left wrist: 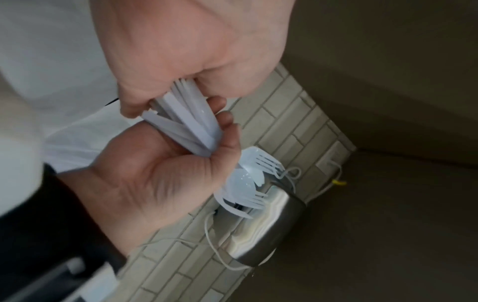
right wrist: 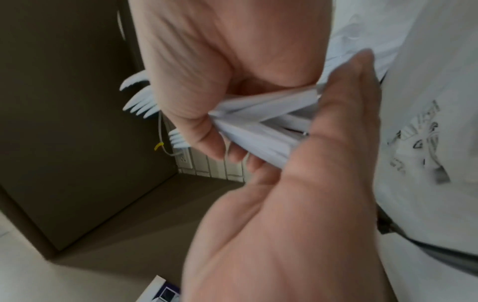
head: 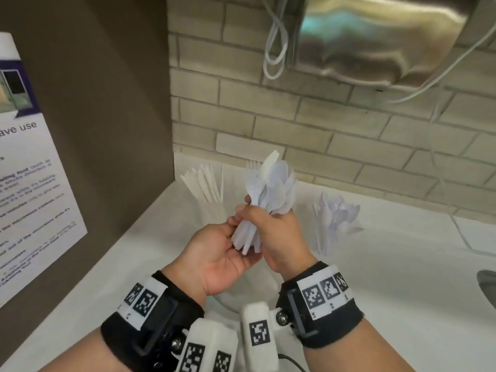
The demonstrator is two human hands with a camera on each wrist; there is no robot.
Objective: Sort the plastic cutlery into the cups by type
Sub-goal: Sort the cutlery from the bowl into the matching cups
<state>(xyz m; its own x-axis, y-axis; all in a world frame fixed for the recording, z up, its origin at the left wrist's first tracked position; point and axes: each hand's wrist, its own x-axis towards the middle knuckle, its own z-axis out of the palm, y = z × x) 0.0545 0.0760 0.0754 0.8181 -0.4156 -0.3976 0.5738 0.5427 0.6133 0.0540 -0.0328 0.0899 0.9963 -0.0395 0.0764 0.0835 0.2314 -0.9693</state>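
My right hand [head: 265, 221] grips a mixed cutlery bundle [head: 271, 183] of white forks, spoons and a knife, heads up, above the white counter [head: 389, 277]. My left hand [head: 233, 224] lies palm up just left of it. In the left wrist view its thumb and fingers [left wrist: 227, 122] curl round the fanned handle ends [left wrist: 186, 124]. A clear cup of knives [head: 209, 189] stands behind the hands on the left. Another clear cup of spoons [head: 334, 218] stands to the right. The right wrist view shows the handles [right wrist: 261, 120] squeezed between the hands.
A brown cabinet side [head: 102, 130] with a printed notice [head: 29, 183] walls off the left. Behind is a brick wall [head: 268, 124] with a steel appliance [head: 375, 36] and white cables [head: 273, 49]. A sink edge [head: 487, 285] shows at far right. A clear container [head: 230, 302] sits under my wrists.
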